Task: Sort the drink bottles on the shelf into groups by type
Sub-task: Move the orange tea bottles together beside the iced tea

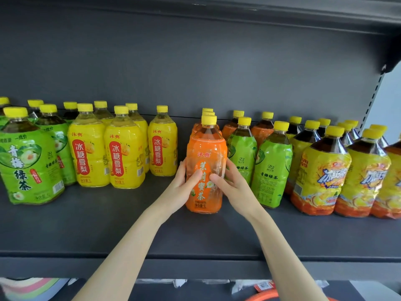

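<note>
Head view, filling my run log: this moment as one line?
left hand: grips orange jasmine honey tea bottle | right hand: grips same bottle | bottle: upright on shelf

Pastel-striped item (28,287) lower left; orange arc (267,297) below

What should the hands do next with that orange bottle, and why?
Probably let go of the orange-labelled plastic bottle: the left hand and right hand grip it, and it stands right in front of the matching orange bottles. The green-labelled bottles beside it look misplaced.
</note>
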The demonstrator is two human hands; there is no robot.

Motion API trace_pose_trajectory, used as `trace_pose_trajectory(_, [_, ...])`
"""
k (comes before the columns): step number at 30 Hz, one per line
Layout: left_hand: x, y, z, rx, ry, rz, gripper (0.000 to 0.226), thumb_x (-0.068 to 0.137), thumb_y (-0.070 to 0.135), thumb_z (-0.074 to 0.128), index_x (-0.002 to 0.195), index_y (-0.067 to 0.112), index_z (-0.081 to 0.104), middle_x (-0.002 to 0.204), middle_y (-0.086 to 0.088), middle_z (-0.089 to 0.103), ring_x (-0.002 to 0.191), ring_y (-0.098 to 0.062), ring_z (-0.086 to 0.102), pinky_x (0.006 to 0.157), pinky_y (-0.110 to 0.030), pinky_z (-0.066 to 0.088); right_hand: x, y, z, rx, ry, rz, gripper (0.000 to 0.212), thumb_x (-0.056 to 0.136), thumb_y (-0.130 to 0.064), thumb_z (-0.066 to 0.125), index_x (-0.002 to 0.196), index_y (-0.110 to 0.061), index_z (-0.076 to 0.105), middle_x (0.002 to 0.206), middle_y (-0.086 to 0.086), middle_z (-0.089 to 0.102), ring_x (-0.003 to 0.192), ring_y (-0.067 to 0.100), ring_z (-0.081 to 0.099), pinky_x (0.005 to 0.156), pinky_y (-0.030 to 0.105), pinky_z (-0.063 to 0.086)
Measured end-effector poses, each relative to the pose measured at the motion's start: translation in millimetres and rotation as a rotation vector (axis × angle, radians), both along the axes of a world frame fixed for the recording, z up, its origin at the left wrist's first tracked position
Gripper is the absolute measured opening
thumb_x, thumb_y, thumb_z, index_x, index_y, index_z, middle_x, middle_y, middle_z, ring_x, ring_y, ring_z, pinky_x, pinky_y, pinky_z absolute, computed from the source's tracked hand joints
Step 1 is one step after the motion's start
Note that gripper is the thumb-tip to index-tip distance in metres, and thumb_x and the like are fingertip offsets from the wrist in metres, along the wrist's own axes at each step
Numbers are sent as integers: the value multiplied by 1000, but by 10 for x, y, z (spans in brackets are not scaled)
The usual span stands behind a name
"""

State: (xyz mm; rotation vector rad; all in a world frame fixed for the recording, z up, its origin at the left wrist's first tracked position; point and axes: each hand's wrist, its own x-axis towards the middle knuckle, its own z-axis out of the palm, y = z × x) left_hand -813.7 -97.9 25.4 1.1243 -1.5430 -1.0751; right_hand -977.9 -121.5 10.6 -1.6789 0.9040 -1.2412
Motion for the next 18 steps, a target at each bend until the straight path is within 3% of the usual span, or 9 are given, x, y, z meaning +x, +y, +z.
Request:
trace_pose_trajectory(3, [-3,-34,-8,31,-7,-12,95,68,74,43,147,42,-1,155,12,17,139,-13,27,113,-45,28,13,-44,-7,14,19,20,81,83,-41,65,150,-25,22,138,-4,55,124,13,55,104,45,46])
trace_pose_trajectory(11, [5,-56,21,29,-14,-53,77,78,60,39,146,40,9,144,15,32,123,-3,35,103,-29,33,12,-76,-7,12,78,24,97,77,-60,63,152,-29,11,142,-8,51,128,12,52,107,49,42])
trace_pose_trajectory(15, [5,-57,24,25,-18,-61,62,90,51,35,145,40,9,130,20,34,116,1,36,97,-23,34,2,-67,18,15,81,30,88,84,-50,60,152,-27,9,143,-6,50,128,12,51,107,47,42])
trace_pose_trajectory(18, [-10,-62,21,20,-24,-49,63,90,51,34,146,39,9,129,19,34,118,-1,35,100,-26,33,-4,-61,24,22,73,29,89,84,-51,60,153,-26,9,143,-6,50,128,12,51,107,47,42])
